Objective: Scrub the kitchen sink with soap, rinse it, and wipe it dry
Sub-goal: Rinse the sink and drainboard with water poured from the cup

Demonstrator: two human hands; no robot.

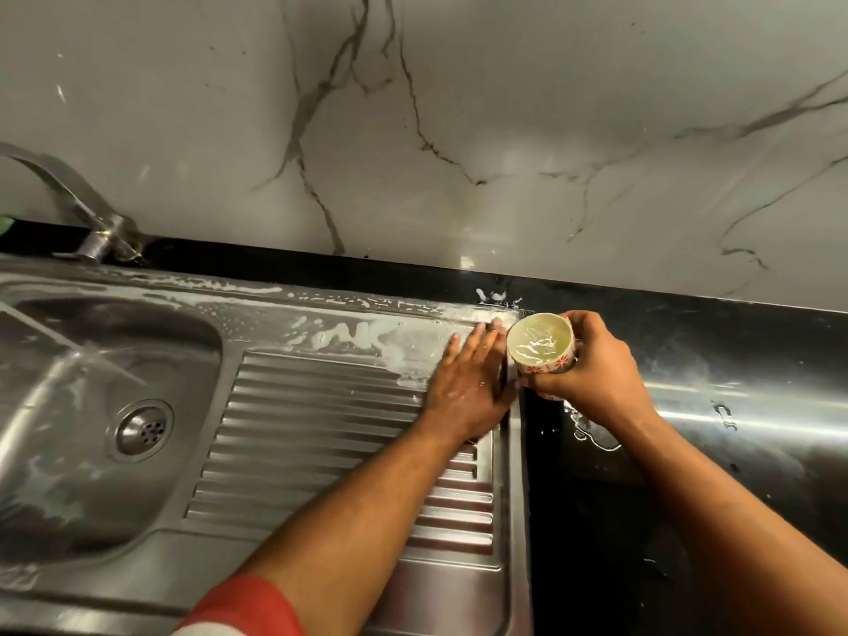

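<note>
The steel sink has a basin at the left with a round drain and a ribbed drainboard to its right. White soap foam streaks the drainboard's far edge and back rim. My left hand lies flat, fingers together, on the drainboard's far right corner among the suds. My right hand grips a small cup with red flower marks, filled with water, held just right of the left hand at the sink's edge.
A chrome tap stands at the back left, and a stream of water slants into the basin. A black countertop with small puddles lies right of the sink. A marble wall rises behind.
</note>
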